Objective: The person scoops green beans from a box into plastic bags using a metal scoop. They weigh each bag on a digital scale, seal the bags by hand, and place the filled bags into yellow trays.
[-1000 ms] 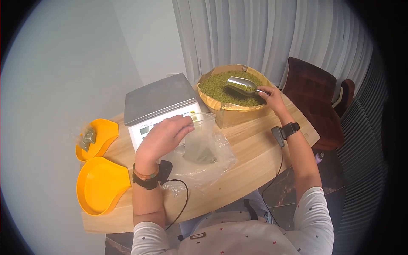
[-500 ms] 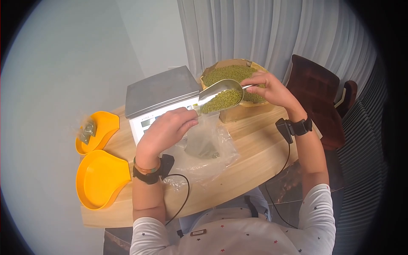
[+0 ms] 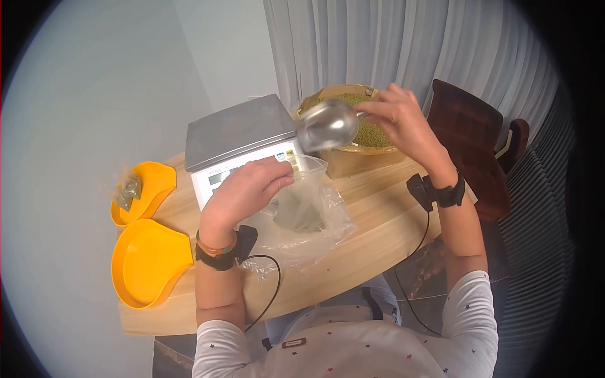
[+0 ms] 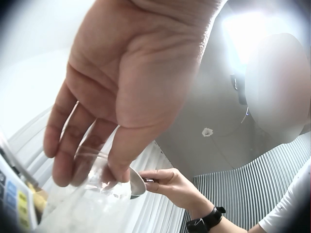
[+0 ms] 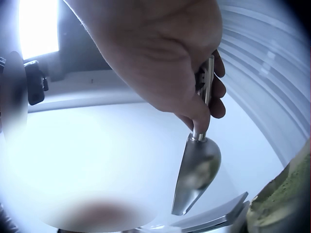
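Note:
My left hand [image 3: 249, 192] pinches the rim of a clear plastic bag [image 3: 305, 198], with thumb and fingers on its edge in the left wrist view. Something greenish shows low inside the bag. The right hand [image 3: 400, 120] grips the handle of a metal scoop [image 3: 329, 123], held just above and beyond the bag's mouth. Its shiny rounded surface faces the head camera, and no beans show on it. Seen from the right wrist, the scoop [image 5: 197, 170] points downward. Behind it stands a cardboard box [image 3: 359, 162] of small green beans, partly hidden by scoop and hand.
A digital scale [image 3: 242, 132] with a grey platform stands left of the box. Two yellow trays [image 3: 148, 264] sit at the table's left end, the farther one bearing a small bag [image 3: 130, 192] of green contents. Crumpled plastic lies beneath the held bag. A dark red chair [image 3: 463, 145] stands right.
The scoop rose out of the box with green beans, came left to the bag's mouth, then turned over and lifted slightly. The left hand kept its hold on the bag.

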`<state>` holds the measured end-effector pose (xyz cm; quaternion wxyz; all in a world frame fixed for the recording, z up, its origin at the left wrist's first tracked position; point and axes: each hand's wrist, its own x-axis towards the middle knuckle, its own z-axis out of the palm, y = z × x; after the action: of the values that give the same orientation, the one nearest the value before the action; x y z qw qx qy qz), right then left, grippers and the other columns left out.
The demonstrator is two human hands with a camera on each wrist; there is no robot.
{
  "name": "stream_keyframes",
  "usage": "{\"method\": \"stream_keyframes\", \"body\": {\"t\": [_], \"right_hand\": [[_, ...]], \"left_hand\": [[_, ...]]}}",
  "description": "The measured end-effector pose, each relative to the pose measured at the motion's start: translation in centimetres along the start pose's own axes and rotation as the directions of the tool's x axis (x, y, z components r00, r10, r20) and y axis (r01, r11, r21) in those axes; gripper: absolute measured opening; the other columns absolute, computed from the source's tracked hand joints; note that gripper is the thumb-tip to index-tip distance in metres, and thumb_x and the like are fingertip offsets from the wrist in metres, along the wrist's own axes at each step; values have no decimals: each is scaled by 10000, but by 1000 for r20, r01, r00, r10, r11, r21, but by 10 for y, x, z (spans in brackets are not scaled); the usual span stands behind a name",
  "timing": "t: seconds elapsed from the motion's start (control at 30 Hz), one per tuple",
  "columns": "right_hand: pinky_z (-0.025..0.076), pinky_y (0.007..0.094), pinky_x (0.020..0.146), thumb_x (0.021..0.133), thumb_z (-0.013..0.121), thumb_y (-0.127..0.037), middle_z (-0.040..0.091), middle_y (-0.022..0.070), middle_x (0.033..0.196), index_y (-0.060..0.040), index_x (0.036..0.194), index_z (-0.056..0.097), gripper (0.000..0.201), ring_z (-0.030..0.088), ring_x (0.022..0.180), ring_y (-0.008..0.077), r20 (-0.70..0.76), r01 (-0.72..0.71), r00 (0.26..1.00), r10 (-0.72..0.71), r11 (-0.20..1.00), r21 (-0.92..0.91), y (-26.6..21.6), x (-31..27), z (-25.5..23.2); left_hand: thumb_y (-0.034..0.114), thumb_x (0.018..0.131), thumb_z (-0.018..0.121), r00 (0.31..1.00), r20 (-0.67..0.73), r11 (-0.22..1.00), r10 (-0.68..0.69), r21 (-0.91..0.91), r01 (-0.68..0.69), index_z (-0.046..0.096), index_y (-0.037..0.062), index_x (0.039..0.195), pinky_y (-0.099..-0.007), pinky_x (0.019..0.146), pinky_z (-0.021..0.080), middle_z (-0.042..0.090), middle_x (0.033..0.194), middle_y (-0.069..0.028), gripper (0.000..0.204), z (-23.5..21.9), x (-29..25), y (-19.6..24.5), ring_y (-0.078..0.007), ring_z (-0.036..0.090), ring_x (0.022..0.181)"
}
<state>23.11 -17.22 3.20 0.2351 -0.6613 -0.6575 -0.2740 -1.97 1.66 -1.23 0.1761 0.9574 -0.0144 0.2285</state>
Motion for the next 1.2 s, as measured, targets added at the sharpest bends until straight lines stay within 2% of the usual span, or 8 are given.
{"method": "stream_keyframes", "body": {"t": [0.17,0.37,0.5,0.83,0.9,0.93,1.0,1.2], "right_hand": [[393,382,800,845,682,-72,575,61,789,-104,1060,746,227,519,847,236,-89,-263,964,250,945,-196,48,-8,17],[398,394,832,775,653,-16,625,66,826,-118,987,771,264,555,928,251,-57,-254,965,257,850,-461,86,-31,52],[398,403,860,734,651,-14,635,72,843,-132,964,781,289,563,973,256,27,-195,973,228,885,-422,91,-48,90],[476,437,843,811,711,-65,719,148,1006,-153,1037,773,250,646,929,356,184,-613,782,595,788,54,134,-73,107],[514,319,825,856,677,-6,735,120,1016,-26,1107,726,257,682,880,208,208,-684,729,652,695,220,142,-80,107],[514,319,825,856,677,-6,735,120,1016,-26,1107,726,257,682,880,208,208,-685,729,652,695,219,145,-83,107],[509,311,818,867,708,-62,738,99,989,-19,1096,728,234,663,878,179,222,-692,676,703,501,519,146,-88,106],[495,282,828,895,683,-47,727,62,1012,14,1124,709,238,627,908,117,170,-638,694,699,488,596,139,-92,105]], "left_hand": [[150,929,622,1000,20,1000,-23,-14,23,633,12,929,-408,683,476,630,815,-152,139,0,0,0,-359,601,780],[153,934,616,1000,13,1000,-27,-2,27,637,11,936,-404,682,480,635,821,-155,144,1,0,-1,-363,603,777],[165,937,615,999,22,999,-28,-18,29,638,9,937,-406,686,480,637,827,-158,157,2,0,-2,-367,603,784],[181,940,616,998,28,998,-55,-11,56,642,1,943,-413,695,481,636,833,-167,183,2,1,0,-376,600,797],[179,941,616,997,33,998,-67,-16,68,642,-1,944,-413,696,481,635,832,-167,182,2,1,-1,-376,600,798],[177,941,616,998,38,998,-58,-13,59,642,-1,950,-413,699,482,636,836,-166,180,2,2,-2,-375,601,804],[175,942,616,998,44,999,-47,-11,48,641,0,956,-412,702,483,637,841,-165,178,3,2,-3,-374,602,809],[178,948,610,998,45,999,-32,-23,33,636,7,974,-409,726,489,642,874,-159,175,7,0,-7,-370,603,833]]}}
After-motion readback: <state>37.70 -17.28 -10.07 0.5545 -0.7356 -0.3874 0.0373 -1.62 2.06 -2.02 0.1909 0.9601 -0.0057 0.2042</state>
